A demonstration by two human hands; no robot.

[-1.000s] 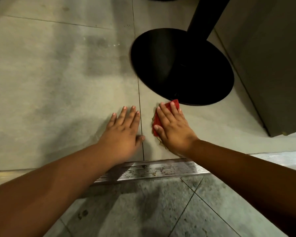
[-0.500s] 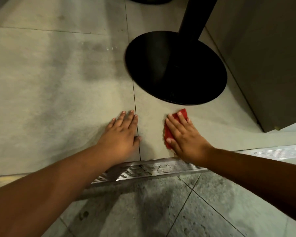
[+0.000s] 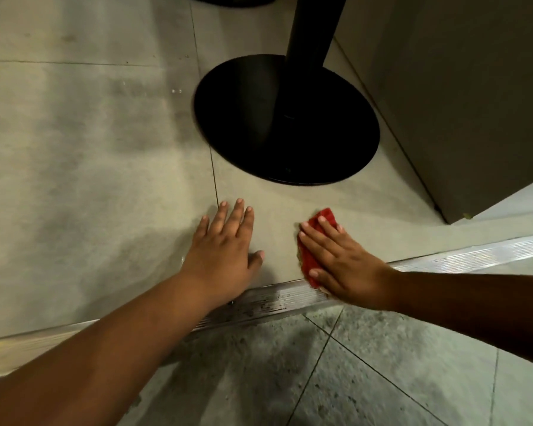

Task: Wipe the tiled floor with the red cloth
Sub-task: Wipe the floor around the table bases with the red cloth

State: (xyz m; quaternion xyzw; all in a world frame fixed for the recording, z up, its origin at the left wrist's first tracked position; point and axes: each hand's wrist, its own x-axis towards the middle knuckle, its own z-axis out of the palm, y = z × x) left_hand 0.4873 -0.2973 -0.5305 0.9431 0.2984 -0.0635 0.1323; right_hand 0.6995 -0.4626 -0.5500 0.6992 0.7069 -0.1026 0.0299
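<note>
The red cloth (image 3: pixel 324 219) lies flat on the grey tiled floor (image 3: pixel 90 179), mostly covered by my right hand (image 3: pixel 342 259), which presses down on it with fingers spread. Only its far corner and left edge show. My left hand (image 3: pixel 225 244) rests flat on the bare tile to the left of the cloth, fingers apart, holding nothing. Both hands sit just beyond a metal threshold strip (image 3: pixel 277 298).
A black round table base (image 3: pixel 320 142) with its post (image 3: pixel 311 29) stands right behind the hands. A grey cabinet or wall panel (image 3: pixel 462 96) rises at the right. Darker speckled tiles (image 3: pixel 366 364) lie on the near side of the strip.
My right hand has slid the red cloth to the right and toward the metal strip, away from the tile joint. The left hand stays planted on the floor.
</note>
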